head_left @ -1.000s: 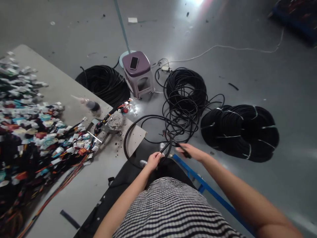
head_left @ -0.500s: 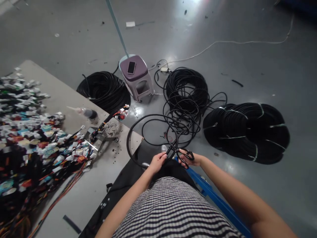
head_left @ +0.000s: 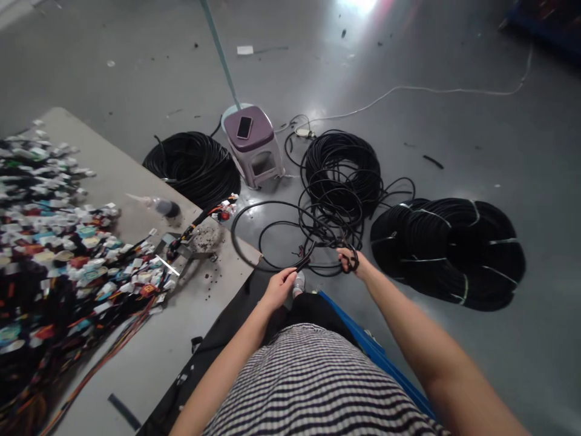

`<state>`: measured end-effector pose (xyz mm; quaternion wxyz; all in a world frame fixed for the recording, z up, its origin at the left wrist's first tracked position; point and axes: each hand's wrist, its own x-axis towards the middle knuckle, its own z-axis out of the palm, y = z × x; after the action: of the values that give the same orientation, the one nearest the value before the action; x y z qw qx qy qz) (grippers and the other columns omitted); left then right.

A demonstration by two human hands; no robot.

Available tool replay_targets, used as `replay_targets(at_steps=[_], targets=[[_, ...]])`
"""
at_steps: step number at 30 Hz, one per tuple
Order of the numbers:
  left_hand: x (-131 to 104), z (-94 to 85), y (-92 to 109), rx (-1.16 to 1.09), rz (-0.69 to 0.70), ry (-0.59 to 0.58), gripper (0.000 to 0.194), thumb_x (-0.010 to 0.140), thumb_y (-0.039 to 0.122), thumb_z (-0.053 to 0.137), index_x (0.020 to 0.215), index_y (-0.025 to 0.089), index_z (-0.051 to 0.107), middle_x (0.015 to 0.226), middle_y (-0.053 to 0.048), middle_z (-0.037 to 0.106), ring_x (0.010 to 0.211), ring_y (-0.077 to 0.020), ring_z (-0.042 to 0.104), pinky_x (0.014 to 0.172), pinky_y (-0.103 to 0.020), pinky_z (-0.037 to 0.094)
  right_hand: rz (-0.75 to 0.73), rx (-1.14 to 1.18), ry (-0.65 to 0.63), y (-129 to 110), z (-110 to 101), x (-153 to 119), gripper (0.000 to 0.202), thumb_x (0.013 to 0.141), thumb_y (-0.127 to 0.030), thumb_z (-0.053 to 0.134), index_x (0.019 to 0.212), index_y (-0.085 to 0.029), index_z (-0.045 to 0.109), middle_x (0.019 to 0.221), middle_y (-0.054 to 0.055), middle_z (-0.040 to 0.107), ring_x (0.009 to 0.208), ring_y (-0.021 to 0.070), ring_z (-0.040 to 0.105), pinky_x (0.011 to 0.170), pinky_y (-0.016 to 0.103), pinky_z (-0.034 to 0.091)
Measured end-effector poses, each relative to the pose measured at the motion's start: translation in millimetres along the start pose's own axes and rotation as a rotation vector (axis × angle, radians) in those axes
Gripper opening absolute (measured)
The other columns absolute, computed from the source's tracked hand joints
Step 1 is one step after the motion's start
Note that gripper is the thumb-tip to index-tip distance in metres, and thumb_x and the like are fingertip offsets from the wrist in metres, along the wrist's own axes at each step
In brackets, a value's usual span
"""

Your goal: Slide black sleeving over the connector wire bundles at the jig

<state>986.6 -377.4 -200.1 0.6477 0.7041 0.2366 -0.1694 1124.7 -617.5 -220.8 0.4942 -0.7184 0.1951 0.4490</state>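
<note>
My left hand (head_left: 278, 288) pinches a black tube (head_left: 235, 227), which curves away in a wide loop over the table corner and floor. My right hand (head_left: 350, 260) is closed around the black handles of a pair of scissors (head_left: 353, 265). The scissors point left towards the tube, just beyond my left fingers. Whether the blades touch it I cannot tell, as dark tubes overlap there. Behind the hands a loose tangle of black tubing (head_left: 344, 169) lies on the floor.
To the left, a table (head_left: 227, 266) bears a pile of wire harnesses (head_left: 82, 242), a bottle (head_left: 167, 208) and a metal fixture (head_left: 179, 248). A phone (head_left: 244, 128) lies on a purple stool (head_left: 261, 145). Tied black coils (head_left: 431, 248) sit at right; another coil (head_left: 190, 163) is behind the table.
My right hand has moved forward with the scissors, which now point at the tube. My left hand has shifted slightly left and back, and the hands are farther apart.
</note>
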Motion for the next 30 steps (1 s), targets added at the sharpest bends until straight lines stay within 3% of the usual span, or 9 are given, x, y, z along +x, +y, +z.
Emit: replay_targets(at_steps=[3,5,8,12,14,17,21,26,30], targets=[[-39,-29.1,-11,0.001,-0.059,0.004,0.051,0.082,0.058,0.056,0.104,0.014,0.071,0.084,-0.005,0.069,0.078,-0.0181,0.06,0.071,-0.027,0.047,-0.06,-0.317,0.113,-27,5,-1,0.03,0.074,-0.038,0.07,0.066,-0.017,0.051,0.053,0.0,0.047,0.05,0.0123,0.044,0.05,0.023,0.032],[-74,-48.4,-31,-0.034,-0.151,0.025,0.052,0.082,0.06,0.054,0.101,0.014,0.069,0.068,-0.001,0.06,0.063,-0.0147,0.052,0.06,-0.025,0.04,-0.222,-0.743,0.088,-41,45,-14,0.023,0.073,-0.035,0.073,0.073,-0.016,0.059,0.069,0.005,0.06,0.066,0.0177,0.056,0.061,0.026,0.037],[-133,-64.8,-70,-0.128,-0.28,0.123,0.052,0.08,0.062,0.054,0.094,0.014,0.068,0.058,0.003,0.049,0.055,-0.0128,0.043,0.055,-0.025,0.033,-0.539,-1.257,-0.148,-45,150,-46,0.023,0.08,-0.037,0.067,0.088,-0.016,0.066,0.088,0.01,0.068,0.088,0.0254,0.063,0.084,0.034,0.039],[-203,-59.4,-111,-0.266,-0.347,0.285,0.052,0.075,0.065,0.056,0.086,0.014,0.067,0.062,0.001,0.05,0.058,-0.0133,0.043,0.056,-0.026,0.032,-0.746,-1.549,-0.422,-31,301,-79,0.025,0.086,-0.03,0.062,0.099,-0.01,0.067,0.096,0.015,0.069,0.095,0.027,0.064,0.098,0.039,0.032],[-228,-53.2,-119,-0.329,-0.331,0.366,0.054,0.077,0.065,0.055,0.089,0.014,0.067,0.062,0.002,0.049,0.058,-0.0131,0.043,0.057,-0.026,0.032,-0.789,-1.626,-0.488,-25,356,-85,0.02,0.086,-0.02,0.06,0.099,-0.008,0.068,0.1,0.017,0.068,0.098,0.0266,0.063,0.101,0.039,0.03],[-255,-51.5,-124,-0.372,-0.273,0.464,0.054,0.083,0.062,0.052,0.103,0.013,0.067,0.063,0.002,0.051,0.06,-0.013,0.045,0.06,-0.025,0.034,-0.843,-1.697,-0.531,-20,407,-87,0.02,0.086,-0.013,0.057,0.1,-0.005,0.069,0.103,0.022,0.066,0.101,0.028,0.062,0.101,0.041,0.032],[-277,-65.0,-132,-0.408,-0.224,0.607,0.047,0.089,0.055,0.047,0.106,0.014,0.064,0.064,0.002,0.052,0.061,-0.0123,0.047,0.06,-0.024,0.035,-0.968,-1.653,-0.472,-6,422,-103,0.032,0.094,-0.034,0.053,0.106,-0.008,0.07,0.115,0.022,0.061,0.113,0.0308,0.054,0.096,0.038,0.039],[-276,-89.0,-141,-0.39,-0.138,0.892,0.033,0.093,0.043,0.044,0.095,0.015,0.06,0.071,0.0,0.055,0.064,-0.0127,0.049,0.062,-0.024,0.038,-0.826,-0.966,-0.568,40,391,-150,0.048,0.094,-0.054,0.042,0.105,-0.016,0.069,0.104,0.013,0.067,0.099,0.0265,0.06,0.091,0.037,0.045],[-260,-105.7,-133,-0.295,-0.035,0.848,0.021,0.09,0.032,0.049,0.098,0.015,0.06,0.079,-0.004,0.061,0.07,-0.0151,0.052,0.066,-0.026,0.041,-0.713,-0.785,-0.565,54,386,-171,0.046,0.082,-0.06,0.053,0.093,-0.018,0.068,0.099,0.012,0.068,0.096,0.0283,0.06,0.091,0.039,0.045]])
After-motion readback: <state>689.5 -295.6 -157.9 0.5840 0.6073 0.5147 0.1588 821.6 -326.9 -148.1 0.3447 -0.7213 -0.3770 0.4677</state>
